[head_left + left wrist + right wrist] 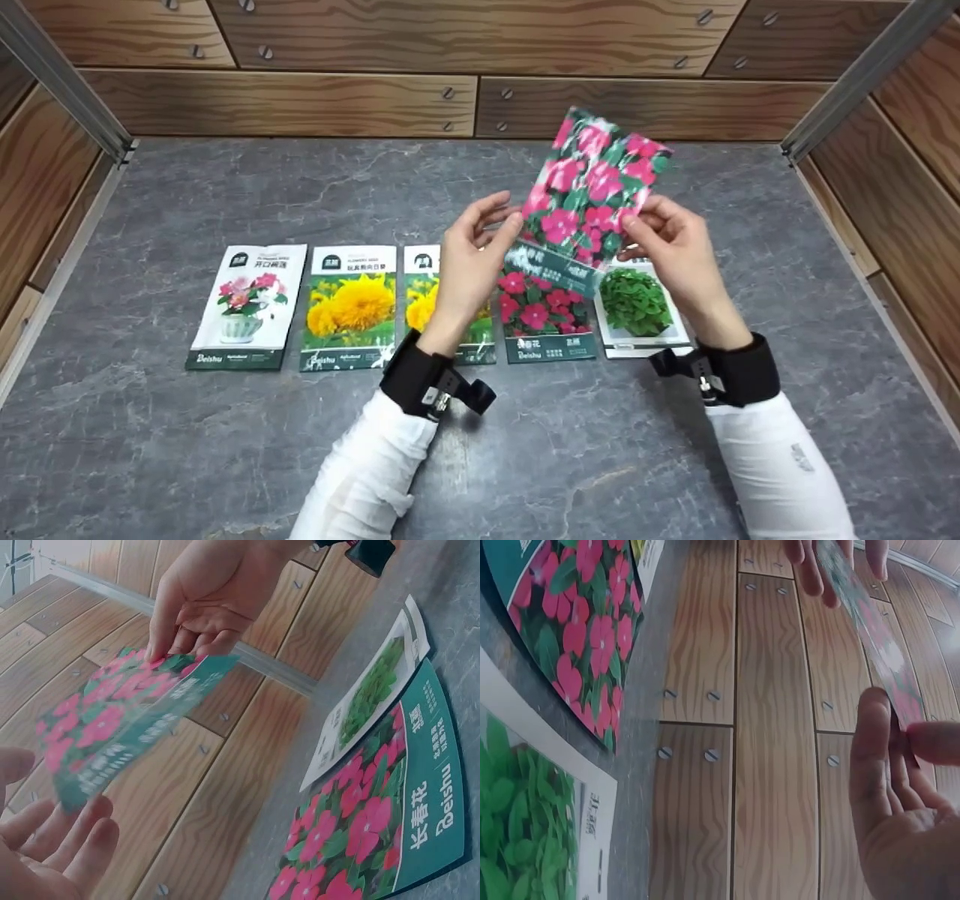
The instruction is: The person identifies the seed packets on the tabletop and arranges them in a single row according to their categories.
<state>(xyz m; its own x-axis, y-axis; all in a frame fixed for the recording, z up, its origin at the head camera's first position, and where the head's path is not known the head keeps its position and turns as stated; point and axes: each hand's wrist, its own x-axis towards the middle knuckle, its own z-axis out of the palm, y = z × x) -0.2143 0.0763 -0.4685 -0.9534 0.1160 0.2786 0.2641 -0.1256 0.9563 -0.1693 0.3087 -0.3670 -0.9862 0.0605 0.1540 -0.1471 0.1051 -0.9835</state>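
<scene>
My right hand pinches a seed packet with pink flowers by its right edge, between thumb and fingers. The packet is raised and tilted, its dark green band at the bottom. At its left edge is my left hand, fingers spread apart from the thumb; in the left wrist view its fingertips are right at the packet's corner. Beneath, a matching pink-flower packet lies partly covered in the head view, with a green-leaf packet to its right.
Further left in the same row lie a yellow-flower packet, another yellow-flower packet partly hidden by my left hand, and a white packet with potted flowers. Wood-pattern walls border the grey marbled tabletop at the back and sides.
</scene>
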